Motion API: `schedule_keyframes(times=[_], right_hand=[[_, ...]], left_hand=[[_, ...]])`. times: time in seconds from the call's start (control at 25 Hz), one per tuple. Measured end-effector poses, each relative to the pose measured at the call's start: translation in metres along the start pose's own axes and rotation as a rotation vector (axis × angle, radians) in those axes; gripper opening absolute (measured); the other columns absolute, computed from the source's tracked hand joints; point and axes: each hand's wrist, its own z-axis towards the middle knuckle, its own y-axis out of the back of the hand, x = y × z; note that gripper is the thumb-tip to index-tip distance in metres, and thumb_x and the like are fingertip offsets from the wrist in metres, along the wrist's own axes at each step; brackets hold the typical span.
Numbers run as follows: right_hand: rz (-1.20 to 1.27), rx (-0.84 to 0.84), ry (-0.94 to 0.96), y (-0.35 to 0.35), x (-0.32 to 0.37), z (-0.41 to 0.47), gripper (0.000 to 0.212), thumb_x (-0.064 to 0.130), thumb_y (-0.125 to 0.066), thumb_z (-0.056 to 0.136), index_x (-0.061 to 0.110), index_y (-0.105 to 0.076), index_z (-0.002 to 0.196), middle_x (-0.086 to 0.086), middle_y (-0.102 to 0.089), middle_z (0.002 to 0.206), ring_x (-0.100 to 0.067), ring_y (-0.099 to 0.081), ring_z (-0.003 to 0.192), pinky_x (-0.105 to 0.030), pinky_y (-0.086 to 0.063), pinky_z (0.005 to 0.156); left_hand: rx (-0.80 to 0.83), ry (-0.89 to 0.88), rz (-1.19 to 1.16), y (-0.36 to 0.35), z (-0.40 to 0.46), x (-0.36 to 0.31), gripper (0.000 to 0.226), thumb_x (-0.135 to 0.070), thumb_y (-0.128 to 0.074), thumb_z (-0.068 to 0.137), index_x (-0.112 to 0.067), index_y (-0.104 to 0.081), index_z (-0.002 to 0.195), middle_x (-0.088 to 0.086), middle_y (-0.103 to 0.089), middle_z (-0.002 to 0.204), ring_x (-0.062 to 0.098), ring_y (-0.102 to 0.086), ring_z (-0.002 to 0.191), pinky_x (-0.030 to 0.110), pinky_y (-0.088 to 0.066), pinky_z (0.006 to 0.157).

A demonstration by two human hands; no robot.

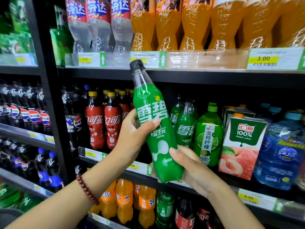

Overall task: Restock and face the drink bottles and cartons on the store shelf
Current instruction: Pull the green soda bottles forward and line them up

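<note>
Green soda bottle (155, 129) held in front of the middle shelf (189, 184), long axis tilted, cap up-left, base down-right; left hand (132, 138) wrapped around the label, right hand (189, 166) closed on the base, nearer the matching green bottles (184, 128) just behind.

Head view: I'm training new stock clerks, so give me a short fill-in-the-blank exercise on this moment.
1. Both hands hold a green Sprite bottle with a ____ cap.
2. The left hand has its grip on the label; the ____ hand supports the base.
3. The peach juice carton stands between the green kumquat lemon bottle and a ____ water jug.

Missing words: black; right; blue
</note>
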Motion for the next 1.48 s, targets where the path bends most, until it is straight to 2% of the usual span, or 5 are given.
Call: schedule_keyframes(times=[0.28,0.52,0.8,1.04,1.48], right_hand=[[-0.833,-0.616,0.350,-0.036,-0.013,-0.028,0.049,0.062,-0.070,0.059,0.030,-0.048,0.088,0.013,-0.063,0.083,-0.001,-0.058,0.078,-0.025,-0.050,0.067],[0.172,0.191,-0.034,-0.027,-0.002,-0.038,0.074,0.044,-0.087,0.055,0.022,-0.055,0.119,-0.010,-0.070,0.108,-0.032,-0.069,0.093,-0.043,-0.057,0.083],[-0.921,-0.568,0.411,-0.062,-0.013,-0.040,0.063,0.050,-0.075,0.066,0.038,-0.039,0.116,0.019,-0.047,0.107,0.000,-0.048,0.095,-0.018,-0.040,0.076],[0.006,0.092,0.011,-0.052,0.009,-0.039,0.057,0.043,-0.075,0.062,0.033,-0.057,0.115,0.007,-0.071,0.109,-0.017,-0.068,0.101,-0.034,-0.056,0.083],[-0.439,-0.117,0.218,-0.048,-0.008,-0.030,0.072,0.044,-0.076,0.069,0.038,-0.039,0.130,0.024,-0.061,0.116,0.004,-0.059,0.106,-0.016,-0.048,0.084]], left_hand=[[-0.080,-0.023,0.066,-0.023,-0.011,-0.028,0.025,-0.020,-0.078,0.071,-0.007,-0.061,0.083,0.007,-0.061,0.072,0.020,-0.061,0.066,0.033,-0.053,0.062],[-0.101,0.135,-0.344,-0.010,-0.011,-0.039,0.078,-0.036,-0.069,0.053,0.004,-0.052,0.117,0.018,-0.063,0.091,0.025,-0.067,0.072,0.031,-0.054,0.063],[-0.126,-0.035,0.023,-0.002,-0.021,-0.044,0.025,-0.027,-0.075,0.069,-0.013,-0.060,0.081,0.011,-0.061,0.077,0.025,-0.062,0.072,0.040,-0.053,0.070],[-0.128,0.191,-0.275,0.000,-0.020,-0.047,0.077,-0.037,-0.070,0.062,0.006,-0.050,0.122,0.022,-0.062,0.095,0.024,-0.066,0.068,0.037,-0.055,0.061],[-0.009,-0.042,0.165,0.002,-0.029,-0.034,0.036,-0.037,-0.073,0.061,-0.018,-0.066,0.090,0.004,-0.072,0.087,0.022,-0.070,0.082,0.034,-0.055,0.069]])
